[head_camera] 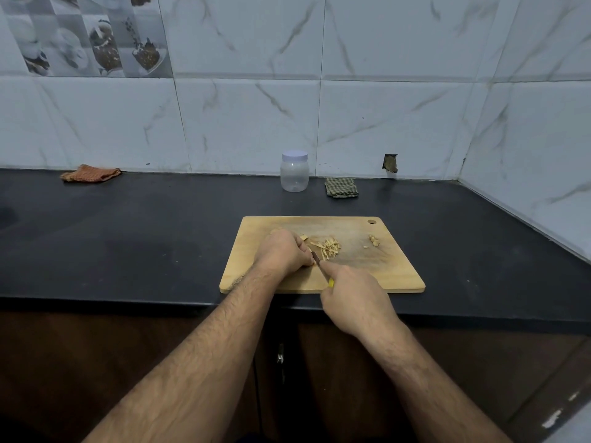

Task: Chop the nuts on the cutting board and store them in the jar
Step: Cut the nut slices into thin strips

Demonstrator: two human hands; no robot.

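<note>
Both bare forearms are extended forward over the surface's near edge. The left hand is curled, knuckles up; the right hand is closed in a grip, forefinger extended forward.

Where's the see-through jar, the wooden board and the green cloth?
Clear plastic jar with pale lid (294, 175): head view, middle of its body.
Wooden cutting board (393, 270): head view, bare right part.
Green checked folded cloth (341, 187): head view, its centre.

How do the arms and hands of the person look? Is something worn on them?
Both forearms are bare and hairy up to the frame's edge; no sleeve shows. The left hand and right hand wear no gloves, and no ring, watch or bracelet is visible.
</note>
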